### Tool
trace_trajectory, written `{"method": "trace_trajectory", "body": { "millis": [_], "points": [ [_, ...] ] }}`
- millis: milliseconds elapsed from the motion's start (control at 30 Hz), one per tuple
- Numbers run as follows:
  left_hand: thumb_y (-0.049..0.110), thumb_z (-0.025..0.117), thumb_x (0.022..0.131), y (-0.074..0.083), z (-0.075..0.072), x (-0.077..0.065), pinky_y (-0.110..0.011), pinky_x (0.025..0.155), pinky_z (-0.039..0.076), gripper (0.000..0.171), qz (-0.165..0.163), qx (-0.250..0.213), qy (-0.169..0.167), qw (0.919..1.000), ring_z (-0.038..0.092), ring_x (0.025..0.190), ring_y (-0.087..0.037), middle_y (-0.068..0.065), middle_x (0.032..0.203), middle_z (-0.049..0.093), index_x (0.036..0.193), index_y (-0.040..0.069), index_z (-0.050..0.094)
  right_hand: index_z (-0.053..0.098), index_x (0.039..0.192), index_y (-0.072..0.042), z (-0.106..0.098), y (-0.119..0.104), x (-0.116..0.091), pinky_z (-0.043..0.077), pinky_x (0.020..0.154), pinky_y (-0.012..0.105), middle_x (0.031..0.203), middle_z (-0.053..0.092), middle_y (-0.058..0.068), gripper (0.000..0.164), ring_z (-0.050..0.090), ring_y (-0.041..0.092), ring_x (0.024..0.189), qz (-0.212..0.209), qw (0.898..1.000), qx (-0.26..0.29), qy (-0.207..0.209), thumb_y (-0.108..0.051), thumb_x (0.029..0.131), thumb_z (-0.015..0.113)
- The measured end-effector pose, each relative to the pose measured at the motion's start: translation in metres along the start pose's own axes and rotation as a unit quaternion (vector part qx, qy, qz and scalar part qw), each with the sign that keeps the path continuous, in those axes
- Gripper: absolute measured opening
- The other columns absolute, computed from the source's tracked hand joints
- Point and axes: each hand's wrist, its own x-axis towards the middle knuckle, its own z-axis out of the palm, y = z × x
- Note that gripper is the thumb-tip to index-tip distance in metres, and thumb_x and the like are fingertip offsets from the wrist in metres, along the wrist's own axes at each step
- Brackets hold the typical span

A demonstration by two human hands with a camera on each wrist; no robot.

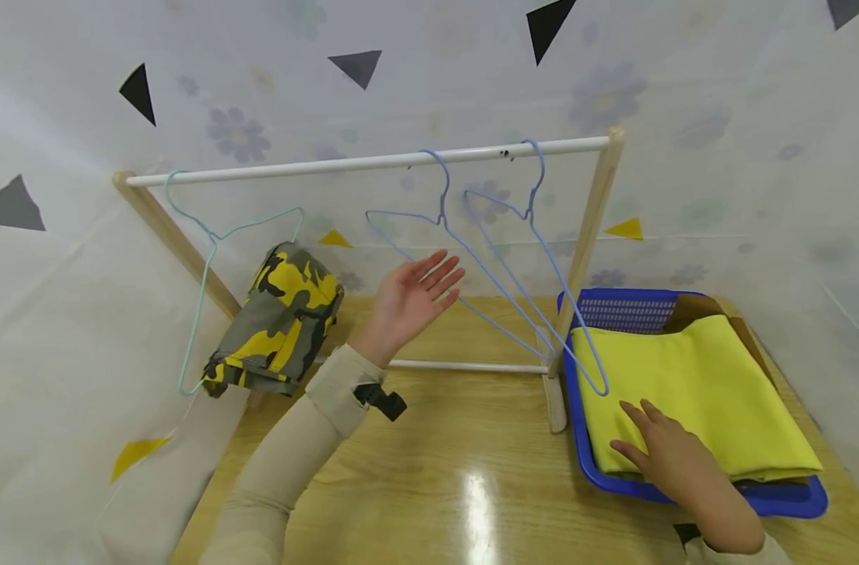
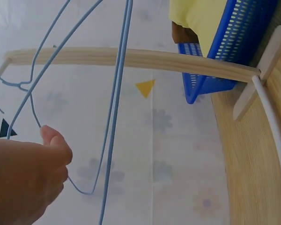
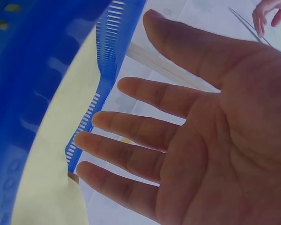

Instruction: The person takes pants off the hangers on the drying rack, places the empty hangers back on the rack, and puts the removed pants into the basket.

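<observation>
Currently, my left hand (image 1: 409, 304) released, fingers relaxed, near the middle blue hanger (image 1: 442, 219) on the white rail (image 1: 295, 167), my right hand (image 1: 676, 455) also released, fingers spread over yellow cloth (image 1: 704, 384) in blue basket (image 1: 796, 504)

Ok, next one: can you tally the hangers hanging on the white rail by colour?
Mint-green hanger: 1
Blue hangers: 2
Total: 3
</observation>
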Motion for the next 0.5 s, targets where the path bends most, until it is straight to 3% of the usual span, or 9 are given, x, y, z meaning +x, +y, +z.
{"method": "trace_trajectory", "body": {
  "millis": [133, 233, 333, 500],
  "points": [
    [0.013, 0.038, 0.094, 0.013, -0.007, -0.011, -0.031, 0.091, 0.035, 0.028, -0.037, 0.048, 0.090, 0.9941, 0.044, 0.109, -0.023, -0.009, 0.115, 0.046, 0.120, 0.003, 0.045, 0.045, 0.122, 0.005, 0.001, 0.001, 0.001, 0.045, 0.063, 0.053, 0.117, 0.040, 0.040, 0.059, 0.050, 0.051, 0.089, 0.002, 1.000, 0.004, -0.003, -0.034, 0.081, 0.061],
    [0.010, 0.040, 0.094, 0.025, -0.008, -0.022, -0.028, 0.082, 0.038, 0.019, -0.049, 0.071, 0.131, 0.9875, 0.047, 0.092, -0.018, -0.006, 0.100, 0.049, 0.110, 0.005, 0.048, 0.045, 0.123, 0.006, 0.002, 0.002, 0.000, 0.045, 0.062, 0.052, 0.117, 0.039, 0.040, 0.060, 0.051, 0.050, 0.088, 0.003, 1.000, 0.007, -0.008, -0.035, 0.082, 0.060],
    [0.008, 0.040, 0.094, 0.041, -0.005, -0.035, -0.026, 0.077, 0.039, 0.014, -0.028, 0.078, 0.148, 0.9855, 0.046, 0.082, -0.017, -0.006, 0.091, 0.049, 0.104, 0.005, 0.049, 0.045, 0.122, 0.006, 0.003, 0.002, -0.001, 0.046, 0.062, 0.052, 0.117, 0.040, 0.040, 0.061, 0.052, 0.050, 0.088, 0.003, 1.000, 0.006, -0.012, -0.037, 0.082, 0.059],
    [0.006, 0.040, 0.093, 0.078, 0.003, -0.060, -0.025, 0.071, 0.039, 0.011, 0.046, 0.086, 0.159, 0.9824, 0.045, 0.078, -0.016, -0.006, 0.085, 0.049, 0.100, 0.005, 0.049, 0.046, 0.122, 0.006, 0.004, 0.002, 0.001, 0.046, 0.063, 0.051, 0.116, 0.040, 0.040, 0.060, 0.053, 0.048, 0.086, -0.004, 1.000, 0.007, -0.005, -0.037, 0.082, 0.060]
  ]
}}
